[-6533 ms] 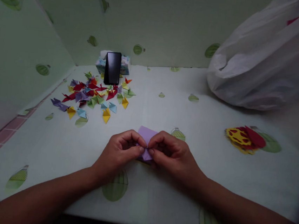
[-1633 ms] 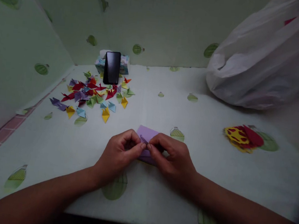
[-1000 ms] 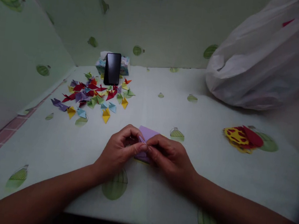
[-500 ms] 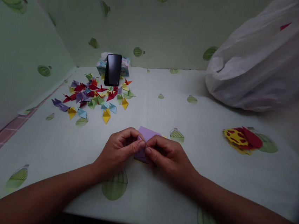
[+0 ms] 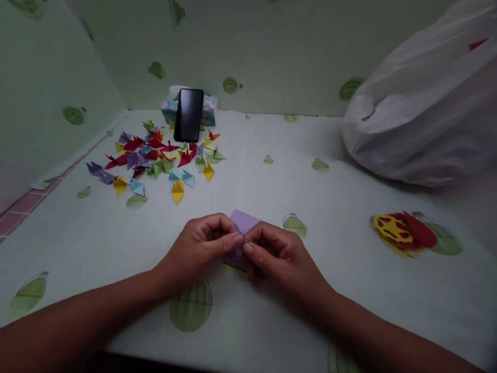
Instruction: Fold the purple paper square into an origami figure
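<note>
My left hand (image 5: pixel 202 248) and my right hand (image 5: pixel 286 259) meet at the middle of the table, thumbs and index fingertips pinched close together. Between them is a small folded piece of purple paper (image 5: pixel 236 230), mostly covered by the fingers. Under the hands lie purple paper sheets (image 5: pixel 245 219), with a thin yellow edge showing at the bottom. Ahead and to the left, several small folded paper cranes (image 5: pixel 158 160) in red, purple, green, blue and yellow are spread in a loose pile.
A black phone (image 5: pixel 189 115) leans against a tissue box (image 5: pixel 211 108) behind the cranes. On the right lie red and yellow paper cut-outs (image 5: pixel 396 230). A large white plastic bag (image 5: pixel 422 121) fills the back right corner. The tablecloth (image 5: pixel 234 332) has a green balloon-like print.
Both hands keep their pinch on the small purple paper, with only slight finger movement. The whole view has shifted very slightly. The cranes and other things stay put.
</note>
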Tool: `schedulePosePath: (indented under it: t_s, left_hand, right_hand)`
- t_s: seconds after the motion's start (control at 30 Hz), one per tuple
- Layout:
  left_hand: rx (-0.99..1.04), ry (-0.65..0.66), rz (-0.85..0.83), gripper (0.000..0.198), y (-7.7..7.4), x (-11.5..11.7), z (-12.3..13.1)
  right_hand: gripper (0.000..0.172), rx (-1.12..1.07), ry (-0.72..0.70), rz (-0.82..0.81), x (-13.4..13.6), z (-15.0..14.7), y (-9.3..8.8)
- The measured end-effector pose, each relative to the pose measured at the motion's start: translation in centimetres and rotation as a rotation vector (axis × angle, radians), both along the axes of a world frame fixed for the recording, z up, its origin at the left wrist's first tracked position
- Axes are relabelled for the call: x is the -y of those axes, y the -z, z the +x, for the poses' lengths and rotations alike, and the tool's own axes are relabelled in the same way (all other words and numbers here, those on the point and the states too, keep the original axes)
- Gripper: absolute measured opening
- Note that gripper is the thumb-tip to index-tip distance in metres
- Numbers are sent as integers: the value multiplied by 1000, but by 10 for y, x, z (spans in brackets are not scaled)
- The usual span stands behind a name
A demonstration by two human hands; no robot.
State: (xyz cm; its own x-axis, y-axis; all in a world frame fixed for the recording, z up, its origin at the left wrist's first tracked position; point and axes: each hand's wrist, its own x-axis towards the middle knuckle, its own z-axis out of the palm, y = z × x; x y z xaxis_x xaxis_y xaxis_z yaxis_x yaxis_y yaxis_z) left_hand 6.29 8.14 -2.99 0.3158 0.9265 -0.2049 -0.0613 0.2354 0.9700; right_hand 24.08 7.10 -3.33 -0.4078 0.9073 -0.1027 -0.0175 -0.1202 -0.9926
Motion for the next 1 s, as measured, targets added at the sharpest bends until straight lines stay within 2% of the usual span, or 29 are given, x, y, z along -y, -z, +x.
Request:
schedulePosePath:
  t_s: [0.3, 0.43, 0.53, 0.8, 1.0]
  left_hand:
    - [27, 42, -16, 18, 0, 2, -2]
    - [-6, 40, 27, 26, 0, 1, -2]
    - [-26, 58, 27, 23, 0, -1, -1]
    - [6, 89, 8, 19, -3, -1, 0]
    - [57, 82, 11, 15, 2, -2, -2]
  right_hand:
    - [22, 29, -27, -29, 3, -2, -4]
    - [22, -3, 11, -65, 2, -1, -3]
    - [23, -23, 44, -39, 0, 0, 1]
    - [24, -51, 18, -11, -1, 1, 1]
    - [23, 12, 52, 135, -2, 2, 2]
